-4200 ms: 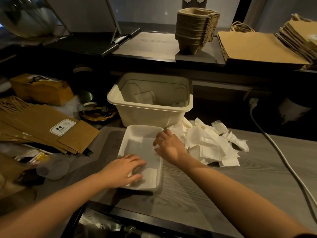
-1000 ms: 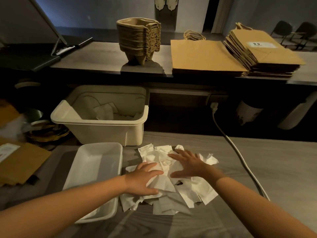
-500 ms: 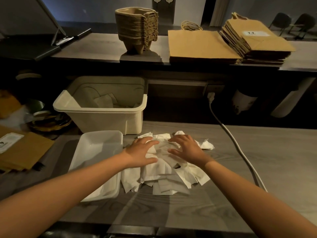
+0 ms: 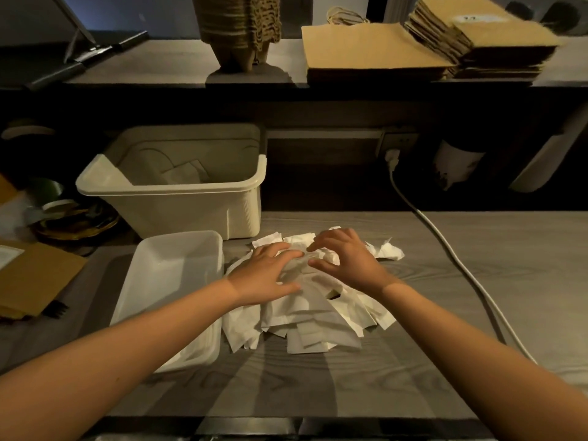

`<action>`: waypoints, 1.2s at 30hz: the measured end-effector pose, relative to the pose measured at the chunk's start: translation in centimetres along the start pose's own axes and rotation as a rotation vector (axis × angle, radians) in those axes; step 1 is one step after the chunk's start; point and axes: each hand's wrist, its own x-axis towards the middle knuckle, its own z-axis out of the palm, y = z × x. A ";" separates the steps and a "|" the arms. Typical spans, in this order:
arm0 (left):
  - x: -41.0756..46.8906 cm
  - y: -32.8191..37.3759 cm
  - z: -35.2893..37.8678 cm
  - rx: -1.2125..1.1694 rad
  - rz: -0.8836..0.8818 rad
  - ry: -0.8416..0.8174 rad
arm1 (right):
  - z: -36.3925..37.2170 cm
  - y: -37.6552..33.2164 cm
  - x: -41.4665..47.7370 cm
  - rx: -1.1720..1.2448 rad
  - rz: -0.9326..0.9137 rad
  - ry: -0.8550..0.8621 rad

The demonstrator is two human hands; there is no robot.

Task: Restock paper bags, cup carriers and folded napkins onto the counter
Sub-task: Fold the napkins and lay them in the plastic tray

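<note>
A loose pile of white folded napkins [image 4: 318, 316] lies on the grey worktop. My left hand [image 4: 267, 275] rests flat on the pile's left part with straight fingers. My right hand [image 4: 343, 259] sits on the far part, fingers arched and fingertips touching the napkins. A shallow white tray [image 4: 171, 275] stands just left of the pile. On the raised counter behind are a stack of brown cup carriers [image 4: 238, 30] and flat brown paper bags [image 4: 372, 52], with a thicker bag stack [image 4: 486, 39] at the right.
A cream plastic bin [image 4: 178, 192] holding a few napkins stands behind the tray. A white power cable [image 4: 445, 249] runs from a wall socket across the worktop at right. More brown bags [image 4: 28, 278] lie at the left edge.
Both hands left the tray and moved onto the napkin pile. In the last second they slid toward each other across the pile, and the right fingers arched up.
</note>
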 end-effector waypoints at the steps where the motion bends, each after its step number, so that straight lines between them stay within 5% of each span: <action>1: 0.2 0.0 0.1 0.006 0.003 0.001 | 0.3 0.1 0.2 0.009 -0.010 0.016; 9: 1.9 -0.9 0.5 0.066 0.069 0.024 | 3.2 1.1 1.9 0.011 -0.117 0.108; 16: 2.4 -1.2 0.6 0.145 0.129 0.072 | 2.4 0.9 2.1 -0.064 -0.210 0.024; 26: -0.8 0.5 1.3 0.306 0.147 0.324 | 1.2 -0.7 -3.1 -0.184 -0.165 0.146; 33: -2.2 -0.2 4.0 0.229 0.090 0.322 | 2.1 -1.1 -7.2 -0.139 -0.118 -0.064; 36: -2.5 0.4 4.5 0.156 0.119 0.297 | 2.7 -1.2 -7.6 -0.314 -0.159 -0.053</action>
